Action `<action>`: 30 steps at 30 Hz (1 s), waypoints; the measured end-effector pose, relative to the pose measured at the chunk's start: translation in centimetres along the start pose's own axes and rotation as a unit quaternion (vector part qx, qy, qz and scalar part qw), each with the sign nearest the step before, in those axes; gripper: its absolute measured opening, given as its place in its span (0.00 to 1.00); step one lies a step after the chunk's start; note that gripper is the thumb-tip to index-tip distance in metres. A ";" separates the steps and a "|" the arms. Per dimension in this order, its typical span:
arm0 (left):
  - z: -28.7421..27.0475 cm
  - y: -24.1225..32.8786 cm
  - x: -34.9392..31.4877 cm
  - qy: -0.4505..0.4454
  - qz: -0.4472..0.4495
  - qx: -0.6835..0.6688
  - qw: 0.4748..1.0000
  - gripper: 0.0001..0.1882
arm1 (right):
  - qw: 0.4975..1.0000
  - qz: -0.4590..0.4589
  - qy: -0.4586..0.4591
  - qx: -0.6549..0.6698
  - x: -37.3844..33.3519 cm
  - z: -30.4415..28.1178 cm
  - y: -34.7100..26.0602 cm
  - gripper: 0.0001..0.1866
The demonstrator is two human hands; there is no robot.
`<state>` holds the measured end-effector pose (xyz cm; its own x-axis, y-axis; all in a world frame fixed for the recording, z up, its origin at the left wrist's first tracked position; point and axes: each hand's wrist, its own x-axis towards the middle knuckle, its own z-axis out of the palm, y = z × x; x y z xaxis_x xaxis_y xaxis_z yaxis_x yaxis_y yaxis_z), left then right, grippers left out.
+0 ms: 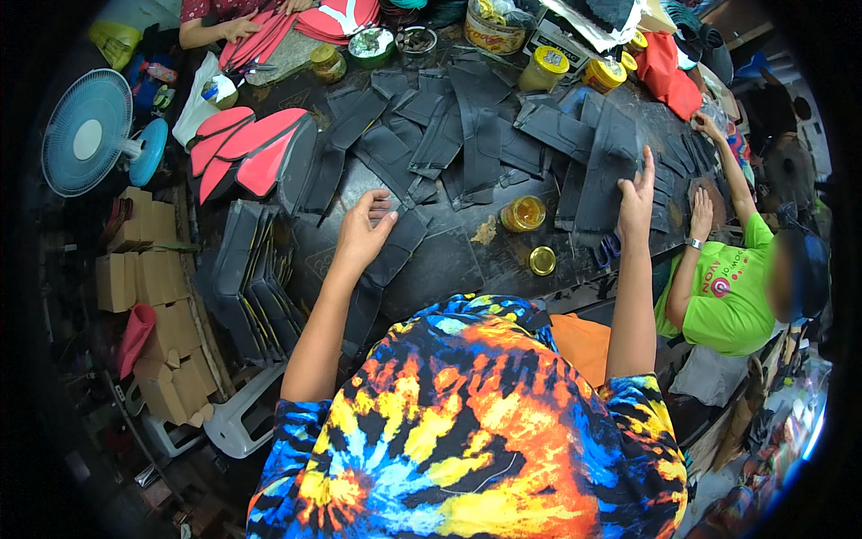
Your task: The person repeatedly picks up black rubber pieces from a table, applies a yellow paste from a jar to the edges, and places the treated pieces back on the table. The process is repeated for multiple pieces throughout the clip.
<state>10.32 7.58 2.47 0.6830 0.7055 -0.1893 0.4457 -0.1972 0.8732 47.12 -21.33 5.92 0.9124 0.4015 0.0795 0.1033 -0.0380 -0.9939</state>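
Note:
My right hand is at the right edge of a black cut panel, thumb over its face and index finger stretched along the edge. The panel looks like leather or a similar sheet. My left hand hovers with fingers apart over another dark panel, nothing visible in it. Between my hands, an open glass jar of amber, glue-like stuff stands beside a gold lid. Many more black panels lie overlapping across the dark table.
Pink and black pieces and a black folded stack lie at left. Yellow-lidded jars stand at the back. A co-worker in green works at right; another person's hands are far left. A blue fan stands left.

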 end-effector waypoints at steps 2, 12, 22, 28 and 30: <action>0.4 -1.9 0.1 0.010 0.017 0.034 0.999 0.26 | 0.997 0.021 0.023 0.076 1.9 -0.3 1.9 0.48; 1.9 -3.9 -0.5 0.042 0.051 0.160 0.985 0.35 | 0.986 0.063 0.121 -0.097 3.9 3.4 8.6 0.54; 3.1 -3.5 -0.3 -0.004 -0.027 0.247 0.969 0.46 | 0.921 -0.032 0.006 -0.388 0.4 1.4 3.1 0.50; 2.9 -3.4 0.9 -0.024 -0.049 0.281 0.958 0.33 | 0.925 -0.113 -0.047 -0.359 -5.1 2.6 -0.1 0.34; 1.9 -3.5 1.1 -0.047 -0.036 0.237 0.970 0.26 | 0.906 -0.230 -0.098 -0.342 -6.2 3.5 -1.2 0.26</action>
<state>10.65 7.77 -1.66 0.6798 0.6687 -0.3011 0.6950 -0.4566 0.5554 39.95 -20.55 6.37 0.6302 0.6707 0.3911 0.7366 -0.3571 -0.5744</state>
